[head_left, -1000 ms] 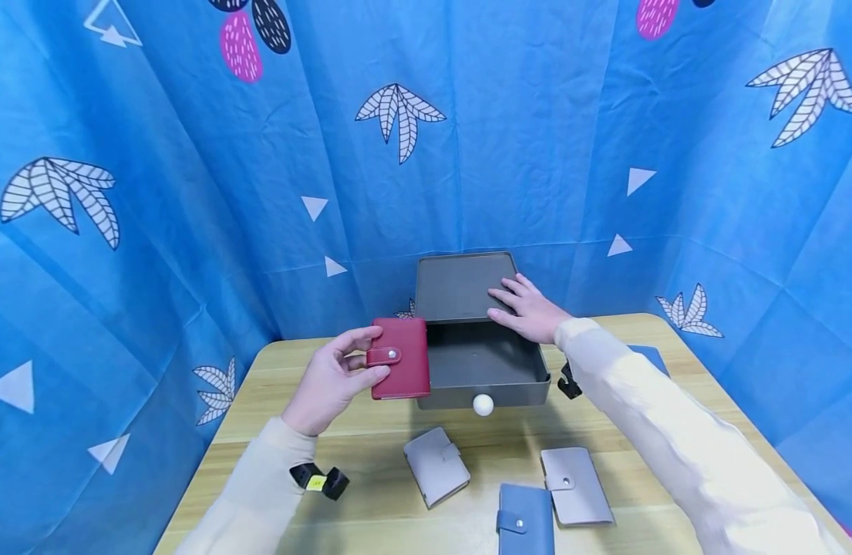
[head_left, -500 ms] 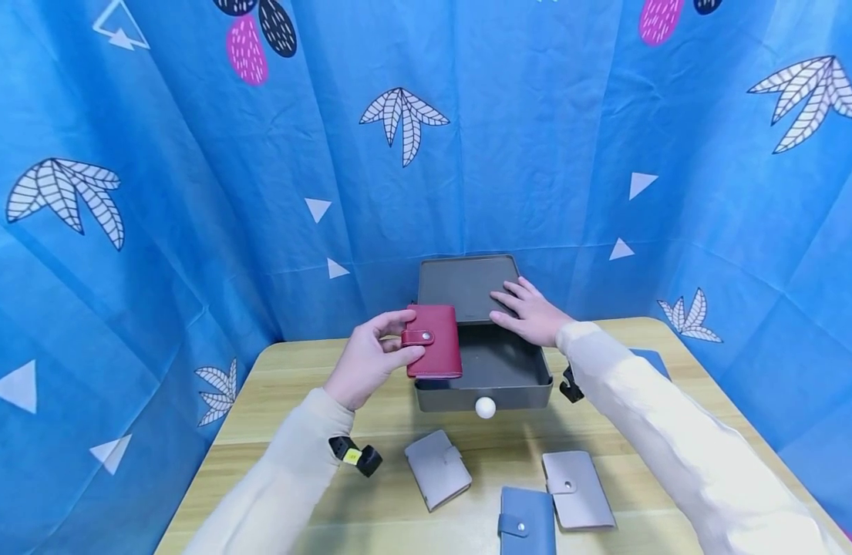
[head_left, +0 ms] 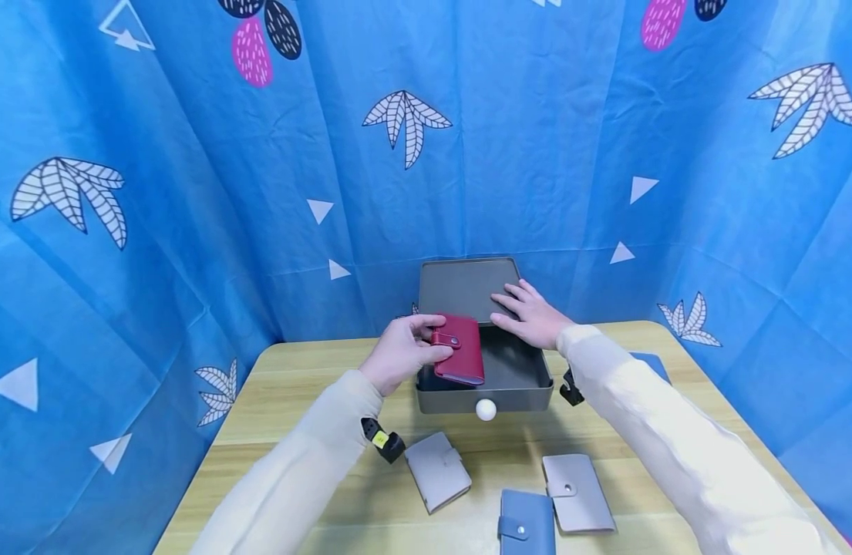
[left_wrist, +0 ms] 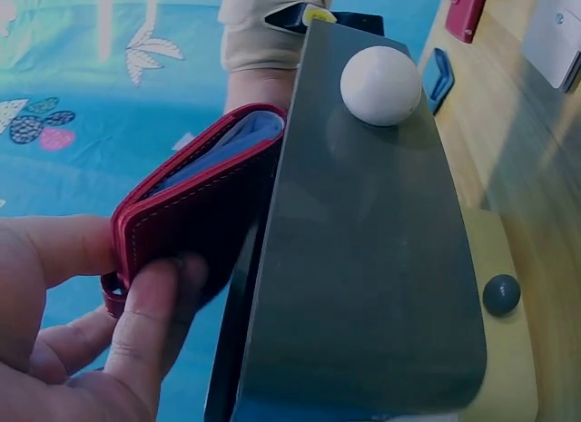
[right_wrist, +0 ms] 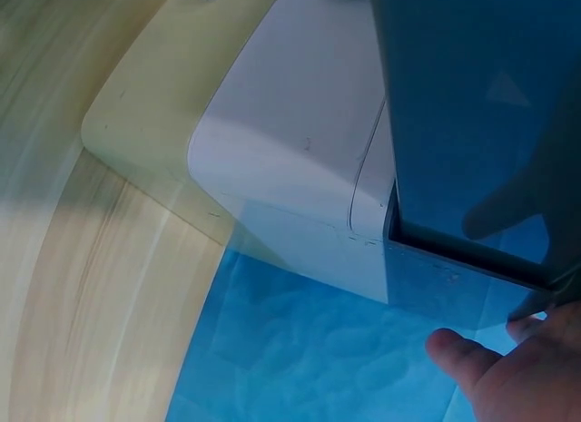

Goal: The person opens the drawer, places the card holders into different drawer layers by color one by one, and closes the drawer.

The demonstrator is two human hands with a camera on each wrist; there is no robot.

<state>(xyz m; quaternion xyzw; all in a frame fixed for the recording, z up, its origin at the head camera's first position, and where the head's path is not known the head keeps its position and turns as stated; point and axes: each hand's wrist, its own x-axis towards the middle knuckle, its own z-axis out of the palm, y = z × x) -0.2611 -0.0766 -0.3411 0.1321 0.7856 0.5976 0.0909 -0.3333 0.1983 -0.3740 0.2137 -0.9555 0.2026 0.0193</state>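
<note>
A red card holder (head_left: 463, 353) with a snap strap is pinched at its strap side between the thumb and fingers of my left hand (head_left: 403, 353). It hangs tilted over the pulled-out grey drawer (head_left: 516, 368), its lower end close to the drawer's front. In the left wrist view the card holder (left_wrist: 195, 200) shows pale plastic sleeves inside, beside the drawer front with its white knob (left_wrist: 381, 86). My right hand (head_left: 534, 317) rests at the right edge of the grey top (head_left: 460, 289) of the drawer unit, fingers spread and fairly straight.
Two grey card holders (head_left: 438, 472) and a blue one (head_left: 527, 524) lie on the wooden table (head_left: 287, 401) in front. Another blue item (head_left: 653, 364) shows beyond the right sleeve. Below the grey drawer are white (right_wrist: 281, 122) and yellow (right_wrist: 163, 104) drawers. A blue curtain (head_left: 537, 169) surrounds the table.
My left hand has carried the red card holder rightward from beside the drawer to over it, then tilted and lowered it. The right hand has stayed at the unit's top.
</note>
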